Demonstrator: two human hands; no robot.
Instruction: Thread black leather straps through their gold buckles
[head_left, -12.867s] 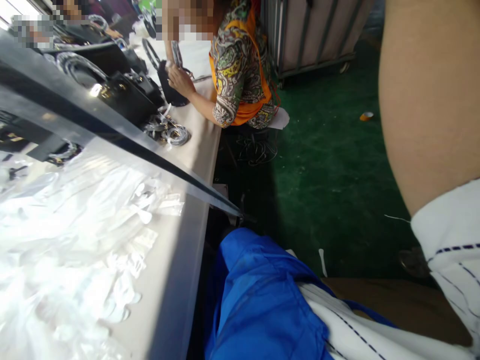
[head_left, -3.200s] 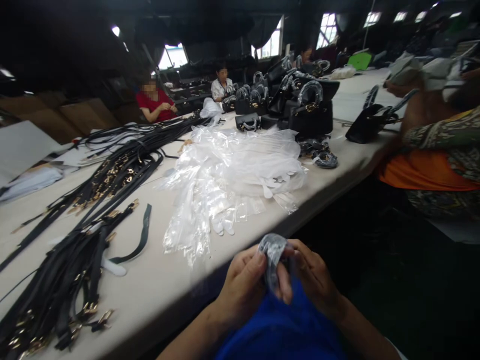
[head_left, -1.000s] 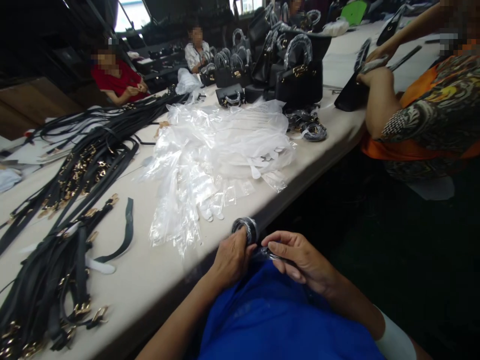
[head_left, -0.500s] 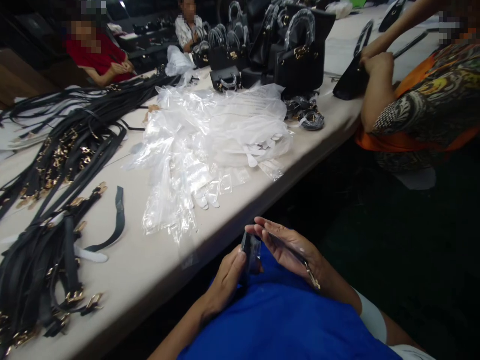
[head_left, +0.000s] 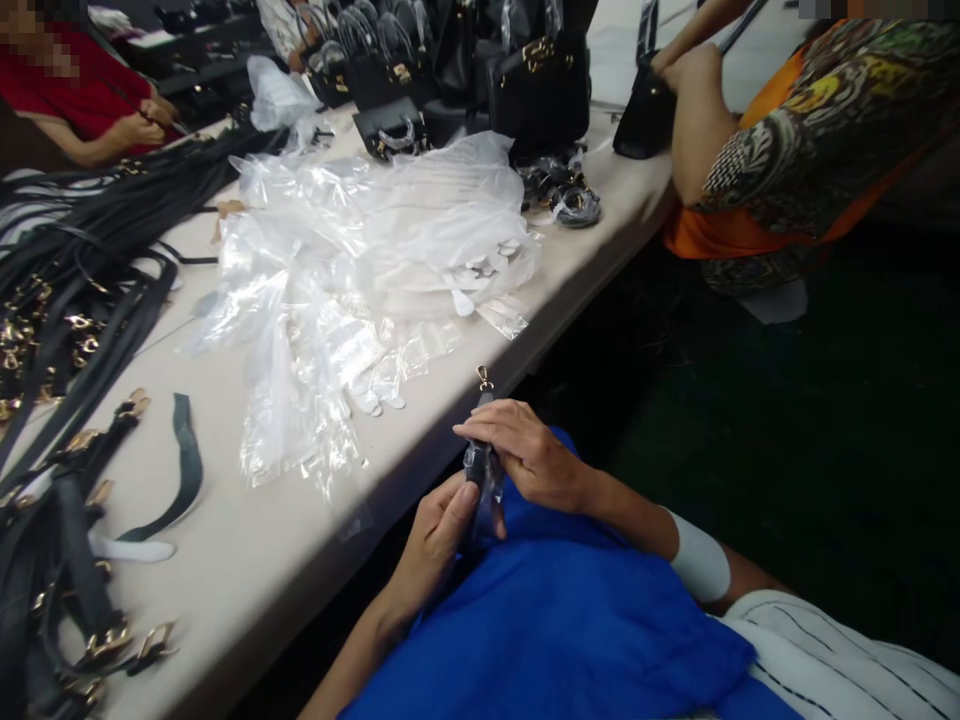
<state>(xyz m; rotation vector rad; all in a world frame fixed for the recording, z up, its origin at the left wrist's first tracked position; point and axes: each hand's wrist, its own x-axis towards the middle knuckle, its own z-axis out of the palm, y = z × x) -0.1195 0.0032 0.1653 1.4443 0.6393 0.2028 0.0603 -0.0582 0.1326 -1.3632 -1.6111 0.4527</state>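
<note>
Above my lap, my left hand [head_left: 442, 515] is closed on a black strap [head_left: 475, 462] partly wrapped in clear plastic, the thumb lying along it. From the other side, my right hand [head_left: 529, 450] lies palm down with its fingers bent over the strap's upper part. A gold snap hook [head_left: 484, 380] sticks out past those fingers, pointing toward the table. The strap's lower end is hidden by my left hand and the blue cloth [head_left: 555, 590] on my lap.
Clear plastic bags [head_left: 360, 240] are heaped on the table [head_left: 247, 590]. Black straps with gold hooks [head_left: 82, 560] cover its left side. Black handbags [head_left: 536, 95] stand behind. A co-worker in a patterned top [head_left: 810, 150] is at the right, another in red [head_left: 67, 85] at the far left.
My right hand has turned from palm up to palm down over the strap. The gold hook has swung from near my right wrist to point away from me. The view has shifted right.
</note>
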